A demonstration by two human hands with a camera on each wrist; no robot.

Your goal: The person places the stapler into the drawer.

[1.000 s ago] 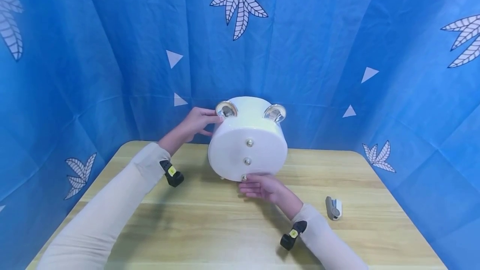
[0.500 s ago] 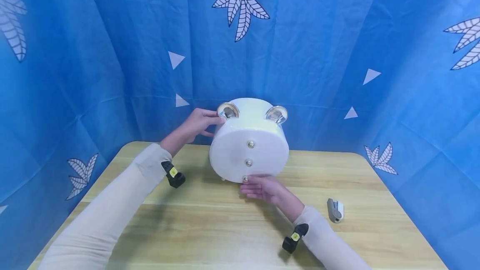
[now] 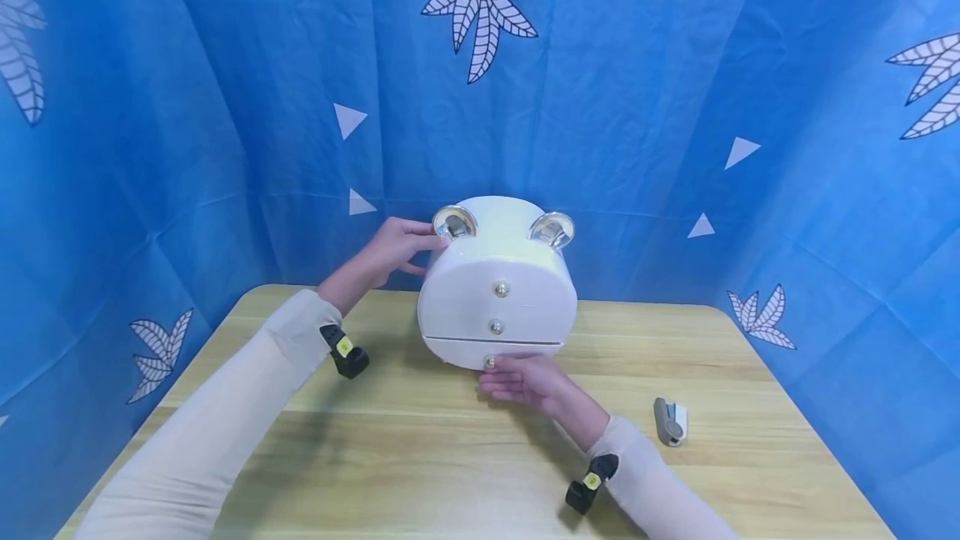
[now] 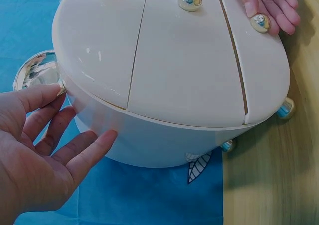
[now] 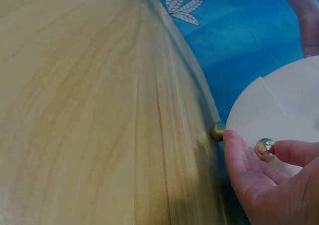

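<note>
White drawer box with silver ears, standing mid-table toward the far edge. Bottom drawer now eased slightly out of the front, flush half a second ago; opening begun. Right hand pinching the lowest knob. Left hand spread flat, fingers straight, bracing the box's side beside the ear. Small stapler off right on the wooden table.

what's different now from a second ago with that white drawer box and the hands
The bottom drawer of the white drawer box has started to slide out toward the person: a dark gap now shows above it. The right hand stays at its bottom knob. The left hand still steadies the box's side; the stapler has not moved.
</note>
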